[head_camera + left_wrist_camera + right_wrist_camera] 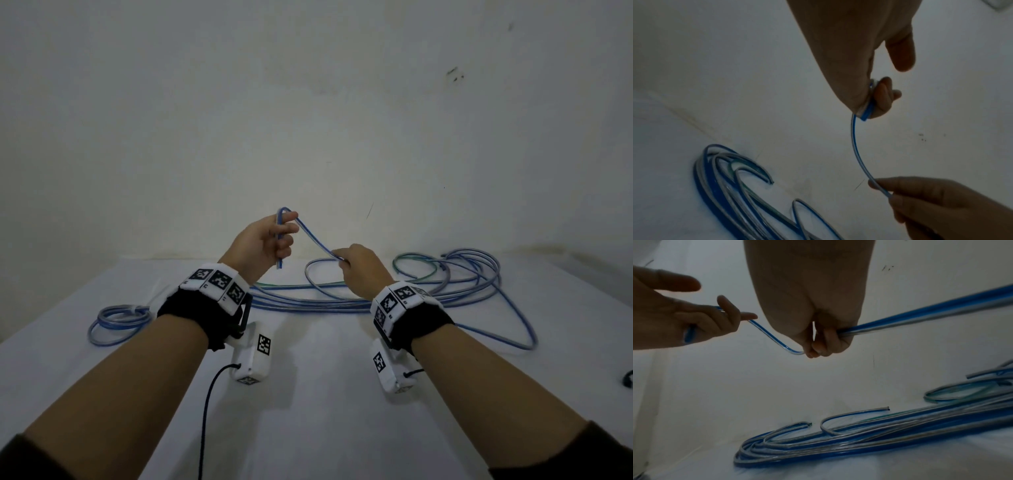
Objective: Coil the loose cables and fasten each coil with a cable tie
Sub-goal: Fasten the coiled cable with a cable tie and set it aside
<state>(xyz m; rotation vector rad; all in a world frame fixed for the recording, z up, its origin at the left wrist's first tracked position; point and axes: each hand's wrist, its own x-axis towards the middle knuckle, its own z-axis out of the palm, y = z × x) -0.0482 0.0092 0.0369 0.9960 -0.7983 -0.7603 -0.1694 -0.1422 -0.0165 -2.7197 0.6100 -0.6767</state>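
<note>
A blue and clear cable (313, 238) runs between my two hands above the white table (308, 411). My left hand (270, 240) holds its end folded over the fingers, the short tail hanging down; in the left wrist view the cable (856, 146) leaves the left hand (869, 100) toward the right hand (941, 204). My right hand (356, 270) pinches the cable lower down; the right wrist view shows the right hand (818, 344) gripping the cable (772, 337), which trails away to the right. A tangle of loose blue cables (428, 284) lies behind the hands.
A small coil of blue cable (116, 322) lies at the table's left, with a clear tie-like strip beside it. One long loop (520, 329) sprawls to the right. A dark object (627, 378) sits at the right edge. A plain wall stands behind.
</note>
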